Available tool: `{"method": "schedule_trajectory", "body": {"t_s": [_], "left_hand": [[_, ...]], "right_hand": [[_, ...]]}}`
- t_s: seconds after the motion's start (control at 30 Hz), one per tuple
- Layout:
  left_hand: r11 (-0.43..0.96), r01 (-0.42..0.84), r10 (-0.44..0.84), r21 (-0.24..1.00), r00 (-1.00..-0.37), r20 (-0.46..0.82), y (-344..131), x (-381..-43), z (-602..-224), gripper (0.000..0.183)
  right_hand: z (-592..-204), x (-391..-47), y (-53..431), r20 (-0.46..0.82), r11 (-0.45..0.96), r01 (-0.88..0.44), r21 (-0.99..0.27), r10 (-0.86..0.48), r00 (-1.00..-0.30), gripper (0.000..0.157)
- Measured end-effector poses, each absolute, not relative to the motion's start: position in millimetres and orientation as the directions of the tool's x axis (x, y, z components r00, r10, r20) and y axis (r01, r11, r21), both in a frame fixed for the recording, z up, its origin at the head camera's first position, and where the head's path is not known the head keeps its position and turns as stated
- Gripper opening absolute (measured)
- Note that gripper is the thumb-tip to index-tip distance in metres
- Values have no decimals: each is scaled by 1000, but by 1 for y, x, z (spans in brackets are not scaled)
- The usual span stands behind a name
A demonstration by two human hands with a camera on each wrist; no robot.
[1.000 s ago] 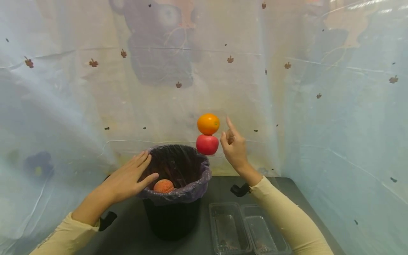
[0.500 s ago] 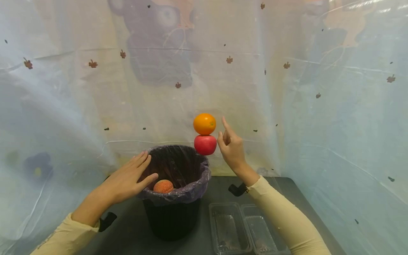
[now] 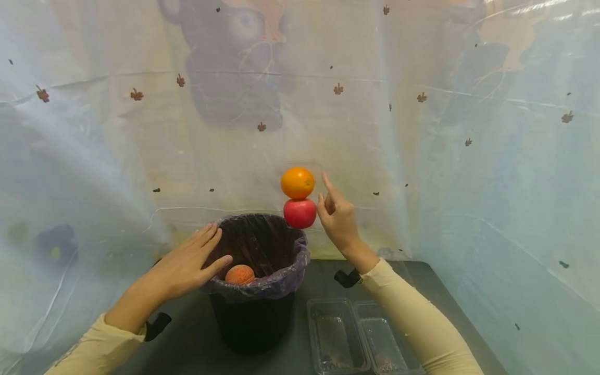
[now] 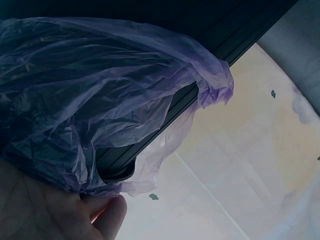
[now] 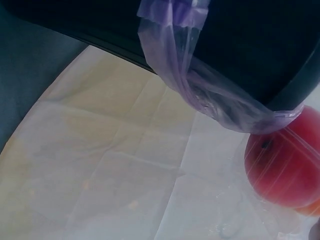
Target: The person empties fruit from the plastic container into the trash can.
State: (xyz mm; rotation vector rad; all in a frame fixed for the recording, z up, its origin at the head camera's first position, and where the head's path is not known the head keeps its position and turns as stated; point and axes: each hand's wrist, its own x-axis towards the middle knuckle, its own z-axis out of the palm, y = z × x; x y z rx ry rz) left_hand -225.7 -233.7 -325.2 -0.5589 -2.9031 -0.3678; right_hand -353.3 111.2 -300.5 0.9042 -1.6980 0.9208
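Note:
My left hand (image 3: 187, 263) lies with straight fingers along the left rim of a black bin (image 3: 253, 323). Lining the bin is a thin purple bag (image 3: 286, 281) folded over its edge. A rough orange-red round thing (image 3: 240, 274) shows inside, near the front. My right hand (image 3: 341, 219) is above and right of the bin, index finger extended and the other fingers curled. It grips a see-through plastic container, whose faint ridges cross the red apple (image 5: 280, 160) in the right wrist view. An orange (image 3: 297, 183) sits directly above the apple (image 3: 300, 213), beside the thumb.
Two clear plastic trays (image 3: 335, 333) stand side by side on the dark table (image 3: 304, 359), right of the bin. Translucent patterned sheeting (image 3: 347, 130) hangs behind the table and along both sides.
My right hand has shifted slightly left, and the orange and apple have moved left with it, further over the bin's right rim. The left hand stays in place.

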Motion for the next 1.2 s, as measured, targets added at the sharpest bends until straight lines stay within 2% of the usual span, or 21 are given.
{"method": "schedule_trajectory", "body": {"t_s": [0.17, 0.53, 0.67, 0.9, 1.2], "left_hand": [[900, 383, 343, 210, -917, 204, -234, -226, -325, 92], [900, 384, 345, 207, -917, 202, -234, -228, -326, 92], [899, 384, 344, 211, -917, 202, -234, -228, -326, 91], [902, 376, 336, 214, -920, 202, -233, -228, -326, 92], [898, 384, 340, 215, -916, 214, -231, -227, -326, 91]], "right_hand": [[-302, -354, 111, 957, 445, -884, -145, -162, -239, 66], [-302, -354, 109, 949, 449, -881, -148, -185, -254, 58], [-303, -354, 108, 956, 455, -884, -106, -197, -215, 57], [-303, -354, 105, 971, 486, -874, 25, -218, -94, 63], [-302, -351, 103, 970, 499, -864, 67, -235, -60, 58]]}}
